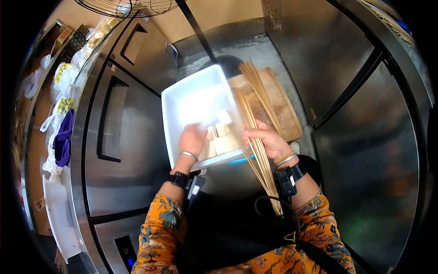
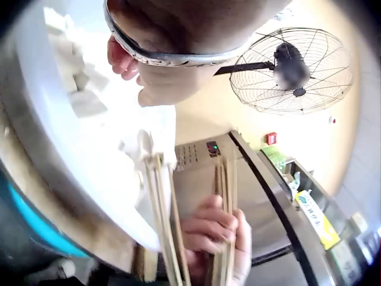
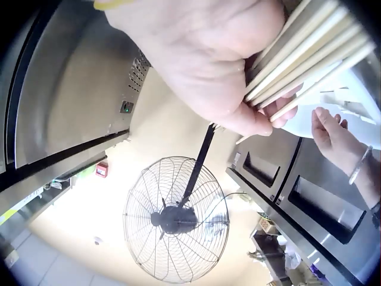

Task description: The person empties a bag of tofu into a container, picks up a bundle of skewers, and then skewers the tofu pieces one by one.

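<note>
My right hand (image 1: 269, 140) grips a bundle of thin bamboo skewers (image 1: 259, 155) beside the tub, thumb across them. A second sheaf of skewers (image 1: 261, 89) spreads over the wooden board, its near end meeting that hand in the head view. My left hand (image 1: 192, 139) is inside the white plastic tub (image 1: 168, 112), right beside pale cut blocks (image 1: 224, 142) heaped at its near end. In the right wrist view, the left hand's fingers (image 3: 324, 128) are loosely bent, with nothing showing between them. The blocks look smooth and whitish.
A wooden board (image 1: 289, 116) lies beneath and right of the tub. Steel cabinet doors stand at left (image 1: 130, 150) and right (image 1: 365, 150). A wire-caged fan (image 2: 292, 68) hangs near the wall. Plastic bags (image 1: 68, 91) and a purple cloth (image 1: 64, 141) sit along the left.
</note>
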`<state>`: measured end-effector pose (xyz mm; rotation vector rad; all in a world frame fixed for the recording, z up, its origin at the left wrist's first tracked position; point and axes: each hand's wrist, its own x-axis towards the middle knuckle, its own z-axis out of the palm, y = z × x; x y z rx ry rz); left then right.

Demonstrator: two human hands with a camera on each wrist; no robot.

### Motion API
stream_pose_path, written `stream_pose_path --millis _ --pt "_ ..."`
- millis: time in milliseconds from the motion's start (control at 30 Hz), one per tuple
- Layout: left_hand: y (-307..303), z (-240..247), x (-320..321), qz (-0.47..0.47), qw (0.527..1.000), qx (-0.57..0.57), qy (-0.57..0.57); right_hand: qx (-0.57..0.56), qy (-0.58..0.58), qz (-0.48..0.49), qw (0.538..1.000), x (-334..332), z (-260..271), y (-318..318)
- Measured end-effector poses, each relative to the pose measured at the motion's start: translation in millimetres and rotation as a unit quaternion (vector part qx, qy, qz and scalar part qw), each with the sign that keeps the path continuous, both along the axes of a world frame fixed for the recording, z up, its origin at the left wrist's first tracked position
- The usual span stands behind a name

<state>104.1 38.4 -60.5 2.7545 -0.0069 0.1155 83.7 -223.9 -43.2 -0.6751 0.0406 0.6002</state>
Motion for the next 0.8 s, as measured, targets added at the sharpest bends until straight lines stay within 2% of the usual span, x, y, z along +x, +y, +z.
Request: stream_pose_path --millis 33,133,333,633,800 --pt "3.7 1.0 5.4 0.009 0.997 0.071 0.012 -0.003 0.002 -0.004 1.0 0.0 -0.1 -0.2" --pt "0.2 11.2 15.6 0.051 0.978 0.1 0.177 0.015 0.013 -0.01 1.0 -1.0 3.9 0.7" --pt "6.7 12.2 27.1 0.048 0.973 0.08 0.212 0.026 0.0 0.002 1.0 -0.6 0.3 -1.4" --pt "45.6 -27.5 26.5 0.029 0.991 -0.059 0.113 -0.037 0.004 -0.017 0.999 -0.9 5.3 1.8" --pt "38.6 -16.3 24.2 0.076 0.956 -0.207 0.195 -0.043 0.005 -0.01 0.999 -1.1 5.6 2.7"
